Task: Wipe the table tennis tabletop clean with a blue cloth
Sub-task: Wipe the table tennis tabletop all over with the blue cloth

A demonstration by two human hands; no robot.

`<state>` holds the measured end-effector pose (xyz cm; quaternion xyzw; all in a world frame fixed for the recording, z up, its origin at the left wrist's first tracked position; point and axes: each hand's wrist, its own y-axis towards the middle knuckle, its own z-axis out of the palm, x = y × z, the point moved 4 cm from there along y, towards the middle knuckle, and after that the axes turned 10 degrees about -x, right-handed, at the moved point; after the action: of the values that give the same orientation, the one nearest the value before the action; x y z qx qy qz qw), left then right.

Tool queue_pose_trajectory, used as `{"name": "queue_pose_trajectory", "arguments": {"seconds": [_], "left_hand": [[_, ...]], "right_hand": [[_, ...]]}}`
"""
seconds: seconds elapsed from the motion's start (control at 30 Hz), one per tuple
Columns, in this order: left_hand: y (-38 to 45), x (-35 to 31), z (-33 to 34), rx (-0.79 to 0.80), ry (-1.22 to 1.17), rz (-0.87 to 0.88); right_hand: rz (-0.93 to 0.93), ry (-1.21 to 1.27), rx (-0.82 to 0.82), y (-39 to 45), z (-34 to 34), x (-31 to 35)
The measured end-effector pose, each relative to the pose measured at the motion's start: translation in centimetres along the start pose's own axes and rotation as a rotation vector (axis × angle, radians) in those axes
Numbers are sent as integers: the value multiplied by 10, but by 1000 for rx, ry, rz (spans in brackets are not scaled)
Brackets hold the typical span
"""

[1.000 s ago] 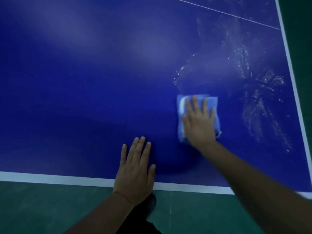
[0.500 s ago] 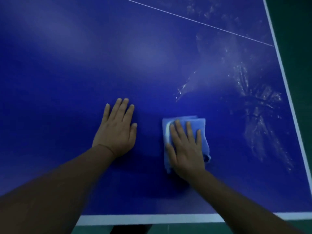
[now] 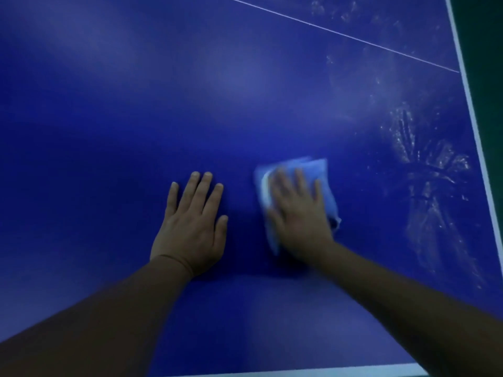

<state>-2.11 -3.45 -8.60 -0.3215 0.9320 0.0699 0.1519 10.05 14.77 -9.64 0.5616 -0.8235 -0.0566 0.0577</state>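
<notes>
A folded light blue cloth [image 3: 321, 172] lies flat on the dark blue table tennis tabletop [image 3: 136, 104]. My right hand [image 3: 298, 216] presses down on the cloth with its fingers spread and straight, and it looks blurred. My left hand [image 3: 193, 221] rests flat on the bare tabletop just left of the cloth, fingers straight and pointing away from me. White smeary streaks [image 3: 424, 186] cover the tabletop to the right of the cloth.
A thin white centre line [image 3: 340, 35] crosses the top of the view. The white edge stripe [image 3: 473, 126] runs down the right side, with dark green floor [image 3: 487, 36] beyond it. The near white edge [image 3: 299, 370] shows at the bottom.
My left hand moved from the near edge forward onto the tabletop. My right hand slid the cloth left, toward me, then a little to the right. The view shifted forward over the table.
</notes>
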Motion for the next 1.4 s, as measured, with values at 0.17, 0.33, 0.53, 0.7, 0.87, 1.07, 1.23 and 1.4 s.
{"name": "queue_pose_trajectory", "arguments": {"seconds": [0.17, 0.33, 0.53, 0.7, 0.87, 1.07, 1.23, 1.4], "left_hand": [[0, -1, -1, 19, 14, -3], [0, 0, -1, 13, 10, 0], [-1, 0, -2, 12, 7, -3], [-1, 0, 0, 20, 33, -14], [0, -1, 1, 15, 42, -26], [0, 0, 1, 6, 37, -22], [-1, -1, -2, -61, -43, -32], [-2, -1, -3, -94, -34, -73]], "right_hand": [[-505, -34, 153, 9, -9, -32], [-69, -53, 98, 46, -6, -42], [-970, 123, 301, -92, -28, -21], [142, 8, 115, -15, -28, -92], [197, -22, 28, -39, -14, -12], [52, -15, 130, -42, -20, -54], [50, -19, 64, -32, -19, -36], [-306, 81, 33, 28, 5, 15]]}}
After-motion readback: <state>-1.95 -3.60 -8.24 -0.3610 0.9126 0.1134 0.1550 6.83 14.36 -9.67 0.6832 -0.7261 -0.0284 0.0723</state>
